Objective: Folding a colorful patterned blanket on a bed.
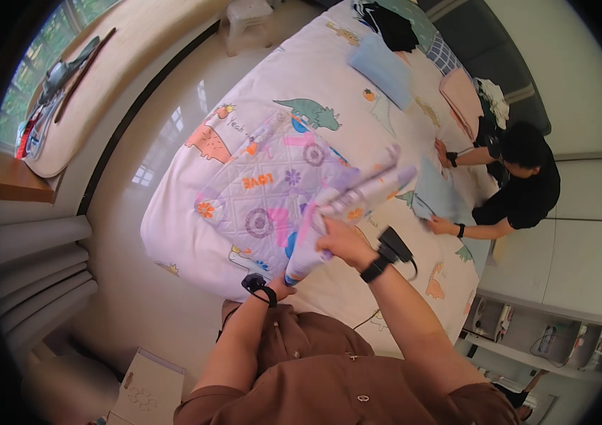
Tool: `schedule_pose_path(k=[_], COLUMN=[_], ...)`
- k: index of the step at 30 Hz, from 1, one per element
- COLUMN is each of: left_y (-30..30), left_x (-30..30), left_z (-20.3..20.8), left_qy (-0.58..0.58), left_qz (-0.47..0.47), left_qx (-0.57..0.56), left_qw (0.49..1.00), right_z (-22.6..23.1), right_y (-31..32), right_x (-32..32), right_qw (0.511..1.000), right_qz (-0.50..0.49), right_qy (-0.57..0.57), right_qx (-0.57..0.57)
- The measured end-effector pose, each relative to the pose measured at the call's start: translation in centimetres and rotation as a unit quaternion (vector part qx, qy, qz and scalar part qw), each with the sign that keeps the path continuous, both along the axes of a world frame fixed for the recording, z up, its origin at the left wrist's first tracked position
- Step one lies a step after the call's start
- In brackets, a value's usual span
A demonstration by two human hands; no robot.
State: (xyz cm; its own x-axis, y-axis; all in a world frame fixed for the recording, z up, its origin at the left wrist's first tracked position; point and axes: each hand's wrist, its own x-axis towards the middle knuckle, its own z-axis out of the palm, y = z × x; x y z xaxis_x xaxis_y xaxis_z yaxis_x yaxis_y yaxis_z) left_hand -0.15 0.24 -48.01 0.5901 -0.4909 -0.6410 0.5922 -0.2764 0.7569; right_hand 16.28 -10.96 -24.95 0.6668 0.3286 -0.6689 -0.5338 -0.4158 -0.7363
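A thin quilted lilac quilt (244, 180) with flowers, circles and pink and orange shapes is spread on the near part of the bed, partly folded over on its right side. My right hand (343, 243) is closed on the raised, bunched fold, which looks slightly blurred. Lower and to the left, my left hand (283, 288) grips the near corner of the same fold at the bed's edge; its fingers are partly hidden by the cloth. Under the quilt is a pale pink bed cover (180, 212) printed with dinosaurs.
Across the bed at right, a co-worker (527, 177) in black handles a light blue cloth (442, 191). A folded blue cloth (382, 71), a pink one (460, 103) and dark clothes (389, 25) lie toward the headboard (492, 49). A white stool (248, 21) and a cardboard box (146, 386) stand on the floor.
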Motion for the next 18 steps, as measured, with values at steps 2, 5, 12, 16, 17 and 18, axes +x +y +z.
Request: schedule_pose_path(k=[2, 5, 12, 16, 17, 18], left_y=[1.1, 3.2, 13.6, 17.2, 17.6, 18.0], left_x=[-0.2, -0.7, 2.2, 8.3, 10.1, 11.9], left_z=[-0.2, -0.1, 1.5, 2.6, 2.7, 2.8], left_qy=[0.027, 0.106, 0.13, 0.124, 0.088, 0.115], left_qz=[0.059, 0.205, 0.352, 0.488, 0.494, 0.502], left_qx=[-0.058, -0.21, -0.19, -0.157, -0.134, -0.12], left_qw=[0.996, 0.95, 0.907, 0.849, 0.855, 0.849], right_z=[-1.9, -5.3, -9.7, -8.2, -7.6, -7.0], right_y=[5.4, 13.0, 16.4, 9.5, 7.5, 5.5], right_x=[2.8, 3.9, -0.5, -1.1, -1.5, -2.2], right_qw=[0.999, 0.993, 0.958, 0.979, 0.983, 0.983], right_qz=[0.031, 0.037, 0.276, 0.098, 0.06, -0.002], right_qy=[0.038, 0.112, 0.064, 0.168, 0.163, 0.16], right_qx=[-0.004, 0.013, -0.039, -0.062, -0.067, -0.088])
